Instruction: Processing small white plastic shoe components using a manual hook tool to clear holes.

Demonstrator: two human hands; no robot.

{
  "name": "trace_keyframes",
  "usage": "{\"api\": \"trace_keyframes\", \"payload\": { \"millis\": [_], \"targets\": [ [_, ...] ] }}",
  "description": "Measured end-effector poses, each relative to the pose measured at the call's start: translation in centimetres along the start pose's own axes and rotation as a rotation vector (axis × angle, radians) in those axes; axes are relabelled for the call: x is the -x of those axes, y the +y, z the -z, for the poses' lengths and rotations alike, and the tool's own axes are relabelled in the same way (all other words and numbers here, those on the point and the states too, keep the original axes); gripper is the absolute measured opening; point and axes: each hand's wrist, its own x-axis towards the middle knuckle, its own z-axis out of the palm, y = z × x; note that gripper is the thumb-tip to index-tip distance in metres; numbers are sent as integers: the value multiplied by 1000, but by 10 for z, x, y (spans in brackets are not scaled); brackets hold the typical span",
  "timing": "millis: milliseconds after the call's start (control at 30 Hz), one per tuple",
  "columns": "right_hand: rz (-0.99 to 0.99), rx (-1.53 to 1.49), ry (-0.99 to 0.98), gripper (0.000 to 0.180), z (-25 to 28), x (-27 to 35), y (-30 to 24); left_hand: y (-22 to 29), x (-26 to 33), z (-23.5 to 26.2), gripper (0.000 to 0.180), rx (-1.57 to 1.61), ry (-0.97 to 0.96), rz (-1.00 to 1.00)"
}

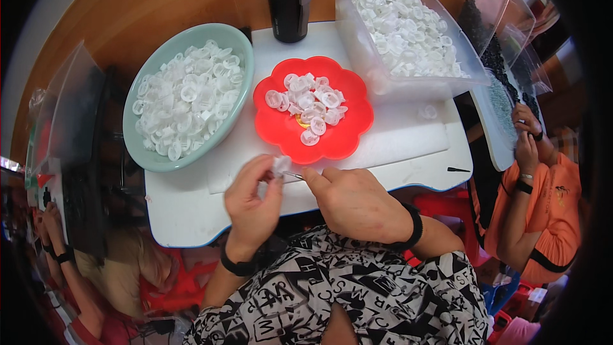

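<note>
The left hand (252, 199) pinches one small white plastic cap (281, 164) between thumb and fingertips, just above the near edge of the white desk (191, 211); the right hand (354, 201) is closed around a thin metal tool (294, 176) whose tip meets the cap, so the two hands are close together with the piece held between them. Directly beyond them, the red flower-shaped dish (348, 128) holds a modest heap of the same white caps, with one yellowish bit among them; it looks like the working pile. To the left, the pale green bowl (137, 147) is heaped nearly to its rim with caps; to the right, the clear plastic tub (370, 70) is likewise well filled. Which of these holds finished pieces and which holds untouched stock cannot be told from here; judging by the amounts, a good deal has been handled and a good deal seems left, with one piece under the tool now. A black cylinder (288, 3) stands at the far edge; other people's hands work at either side.
</note>
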Motion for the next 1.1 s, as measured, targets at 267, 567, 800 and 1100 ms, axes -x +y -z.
{"api": "trace_keyframes", "payload": {
  "millis": [267, 567, 800, 1100],
  "targets": [
    [-206, -285, 196, 39, -6, 22, 30, 25, -87, 50, 42, -955, 452, -355],
    [-623, -715, 558, 28, -34, 44, 80, 8, -77, -9, 36, -360, -152, -121],
    [-682, -857, 644, 25, -71, 48, 96, -18, -95, -27, 27, -774, -395, -163],
    [-545, -760, 668, 20, -75, 47, 97, -33, -94, -28, 24, -877, -410, -157]
  ]
}}
